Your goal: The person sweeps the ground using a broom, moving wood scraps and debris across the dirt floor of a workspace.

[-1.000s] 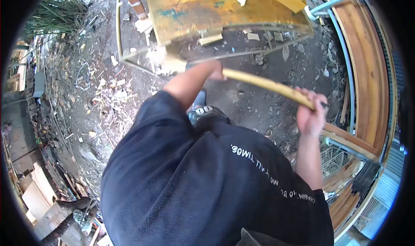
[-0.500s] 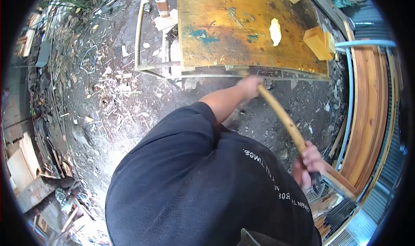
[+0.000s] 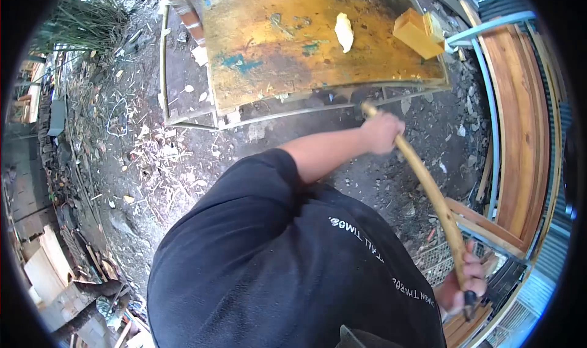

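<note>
A long, slightly curved wooden stick [image 3: 431,186] slants across the front of my body. My left hand [image 3: 383,132] is closed around it near its upper end, with a short pale tip showing beyond the fist. At the lower right, my right hand [image 3: 466,285] is wrapped round the other end, where a dark tip sticks out below the fingers. The stick's upper end is close to the front edge of a stained, yellow-brown wooden tabletop [image 3: 287,76]. Dirt ground lies beneath the stick.
On the tabletop are a yellow wooden block [image 3: 417,35] and a crumpled pale-yellow piece [image 3: 344,33]. Reddish-brown boards [image 3: 513,134] stand at the right beside a blue pipe [image 3: 494,128]. A wire basket [image 3: 437,259] sits near my right hand. Wood shavings [image 3: 165,158] litter the ground.
Both hands and the stick have shifted right, with the right hand also lower. The view has turned, so the table appears farther left. Both hands keep their hold.
</note>
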### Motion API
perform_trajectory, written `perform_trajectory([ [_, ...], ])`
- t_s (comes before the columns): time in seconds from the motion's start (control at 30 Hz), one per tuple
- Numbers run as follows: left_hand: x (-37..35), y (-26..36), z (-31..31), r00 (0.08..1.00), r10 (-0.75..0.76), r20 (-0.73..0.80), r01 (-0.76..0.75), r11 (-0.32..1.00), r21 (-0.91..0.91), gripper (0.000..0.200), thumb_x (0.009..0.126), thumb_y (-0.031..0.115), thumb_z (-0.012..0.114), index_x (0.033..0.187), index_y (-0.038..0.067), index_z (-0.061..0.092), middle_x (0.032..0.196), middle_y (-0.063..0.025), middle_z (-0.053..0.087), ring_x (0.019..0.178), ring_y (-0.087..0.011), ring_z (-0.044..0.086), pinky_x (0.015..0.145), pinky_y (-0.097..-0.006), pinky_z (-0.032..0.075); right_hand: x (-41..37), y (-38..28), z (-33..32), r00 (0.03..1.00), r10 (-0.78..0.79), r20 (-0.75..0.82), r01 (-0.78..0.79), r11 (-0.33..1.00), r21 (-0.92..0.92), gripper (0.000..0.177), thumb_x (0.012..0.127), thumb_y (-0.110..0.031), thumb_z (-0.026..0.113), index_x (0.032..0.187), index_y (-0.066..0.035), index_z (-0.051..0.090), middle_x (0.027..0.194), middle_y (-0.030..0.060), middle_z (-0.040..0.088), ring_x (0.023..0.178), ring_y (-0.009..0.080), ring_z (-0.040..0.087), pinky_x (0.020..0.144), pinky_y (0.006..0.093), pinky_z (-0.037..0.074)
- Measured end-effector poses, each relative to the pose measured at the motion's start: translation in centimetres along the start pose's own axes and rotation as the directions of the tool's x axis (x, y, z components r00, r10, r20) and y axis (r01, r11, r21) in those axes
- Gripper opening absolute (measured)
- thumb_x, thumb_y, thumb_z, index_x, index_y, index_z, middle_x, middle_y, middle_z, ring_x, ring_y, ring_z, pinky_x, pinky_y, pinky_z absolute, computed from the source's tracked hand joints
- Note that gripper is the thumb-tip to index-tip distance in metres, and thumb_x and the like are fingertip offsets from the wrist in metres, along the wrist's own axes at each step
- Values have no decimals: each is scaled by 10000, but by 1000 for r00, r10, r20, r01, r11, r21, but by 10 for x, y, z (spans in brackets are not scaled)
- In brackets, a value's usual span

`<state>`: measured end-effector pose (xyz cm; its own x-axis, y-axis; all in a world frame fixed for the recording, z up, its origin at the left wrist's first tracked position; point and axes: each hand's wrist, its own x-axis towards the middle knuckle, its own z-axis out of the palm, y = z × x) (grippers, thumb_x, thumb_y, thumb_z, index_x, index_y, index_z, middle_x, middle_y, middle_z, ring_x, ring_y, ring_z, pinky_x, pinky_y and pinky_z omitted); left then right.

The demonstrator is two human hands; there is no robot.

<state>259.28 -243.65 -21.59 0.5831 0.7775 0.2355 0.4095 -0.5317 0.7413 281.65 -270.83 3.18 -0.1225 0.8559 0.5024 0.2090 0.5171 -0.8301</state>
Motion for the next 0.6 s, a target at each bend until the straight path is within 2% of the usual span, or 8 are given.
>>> perform_trajectory([
  [0.13,7,-130,43,979,-171,-112,176,984,37,208,783,147,768,977,136,695,1049,-124,719,1081,-376,668,970,-488,518,-33,121,72,998,25,50,-17,986,-163,265,860,-182,634,1092,-63,587,1213,244,655,1242,423,618,1107,647,421],
  [0.2,-52,-220,67,884,-467,-7,462,871,167,317,821,212,801,1123,140,737,1212,-153,728,1184,-354,671,969,-476,536,-46,174,90,845,529,76,-473,806,-355,290,858,-79,609,1138,-8,581,1444,284,562,1344,432,554,1139,508,422],
  [0.23,-75,-228,43,656,-685,318,566,724,393,365,805,231,813,1144,123,732,1130,-163,747,1087,-363,708,904,-459,561,-66,235,96,907,421,2,-421,906,41,267,873,-18,577,1139,-3,581,1422,269,568,1391,427,511,1145,527,420],
  [0.27,-112,-245,45,611,-690,389,444,705,553,285,836,132,716,1118,121,748,1115,-145,755,1043,-332,733,872,-445,582,-61,257,97,864,504,12,-480,815,324,277,851,17,606,1128,3,607,1363,247,609,1382,407,525,1156,523,409],
  [0.33,-145,-207,29,457,-778,432,559,629,540,283,832,105,678,1106,130,747,1138,-154,745,1128,-350,695,952,-494,533,-59,256,90,744,663,82,-493,462,737,251,843,43,640,1089,-10,637,1250,217,662,1351,399,558,1158,524,410],
  [0.47,-111,-89,52,716,-628,307,420,737,529,251,819,151,672,1065,140,717,1110,-146,717,1174,-328,630,1091,-559,377,-40,188,-19,887,460,37,-407,742,533,215,866,-141,740,1041,-56,647,1200,195,683,1297,451,590,1129,606,412],
  [0.53,-69,-41,71,880,-442,176,329,833,445,190,809,139,677,998,146,689,1021,-116,704,1111,-324,634,1039,-514,403,-22,160,-90,970,215,115,-244,840,484,365,863,-406,812,1080,-142,685,1172,79,709,1276,440,607,1152,730,300],
  [0.6,-28,10,83,978,-207,0,196,926,323,155,815,166,709,967,167,678,955,-82,690,1063,-310,634,967,-487,410,-21,127,-131,973,-32,229,-49,940,337,324,870,-418,798,1062,-178,695,1133,56,710,1220,381,642,1169,699,279],
])
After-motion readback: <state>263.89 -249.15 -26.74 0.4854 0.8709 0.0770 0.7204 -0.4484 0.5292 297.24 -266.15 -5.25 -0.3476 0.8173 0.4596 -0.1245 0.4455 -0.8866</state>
